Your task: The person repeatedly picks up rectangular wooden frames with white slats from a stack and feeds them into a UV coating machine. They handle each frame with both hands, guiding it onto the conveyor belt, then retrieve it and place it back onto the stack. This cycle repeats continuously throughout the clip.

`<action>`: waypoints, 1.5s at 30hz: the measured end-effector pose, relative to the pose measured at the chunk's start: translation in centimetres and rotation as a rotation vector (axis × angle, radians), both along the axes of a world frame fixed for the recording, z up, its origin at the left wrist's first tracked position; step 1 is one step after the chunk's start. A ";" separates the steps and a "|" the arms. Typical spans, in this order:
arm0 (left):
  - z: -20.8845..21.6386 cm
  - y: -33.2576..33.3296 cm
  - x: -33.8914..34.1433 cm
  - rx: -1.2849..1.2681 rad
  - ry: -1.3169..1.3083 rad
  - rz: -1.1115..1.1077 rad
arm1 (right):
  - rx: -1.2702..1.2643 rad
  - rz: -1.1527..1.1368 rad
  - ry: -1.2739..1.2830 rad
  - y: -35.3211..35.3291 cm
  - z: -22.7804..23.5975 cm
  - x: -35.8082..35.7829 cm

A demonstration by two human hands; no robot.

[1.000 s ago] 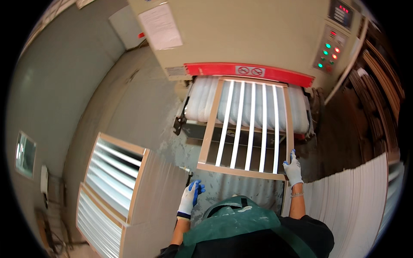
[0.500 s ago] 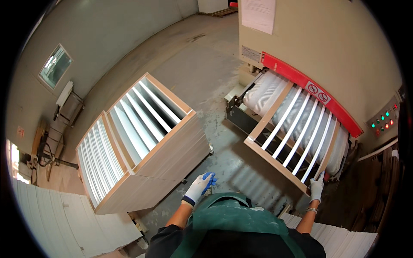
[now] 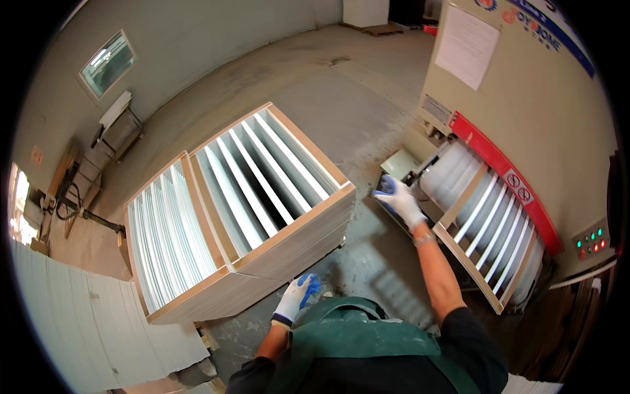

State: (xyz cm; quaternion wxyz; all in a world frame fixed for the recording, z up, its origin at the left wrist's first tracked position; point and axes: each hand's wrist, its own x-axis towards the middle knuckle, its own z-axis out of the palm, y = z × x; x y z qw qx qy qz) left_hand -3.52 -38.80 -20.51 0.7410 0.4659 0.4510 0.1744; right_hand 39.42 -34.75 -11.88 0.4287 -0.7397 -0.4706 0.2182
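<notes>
While the slatted frame (image 3: 487, 222) lies on the conveyor (image 3: 453, 167) between three and four o'clock, its far end is hidden under the red guard bar (image 3: 485, 152) and its near end juts out, so I judge its passage to be only partly done; in which direction it travels, I cannot tell. The right hand (image 3: 400, 200), at three o'clock, has fingers spread wide, holds nothing visible, and is apart from the frame. The left hand (image 3: 296, 299), at six o'clock, has half-bent fingers and seems empty. Two piles of similar frames (image 3: 295, 230) stand between eight and ten o'clock; whether these are finished or left, the view does not show.
</notes>
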 end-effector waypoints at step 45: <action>6.1 1.2 3.6 0.791 0.313 -0.507 | -0.201 -1.118 0.145 -45.0 -3.8 -17.4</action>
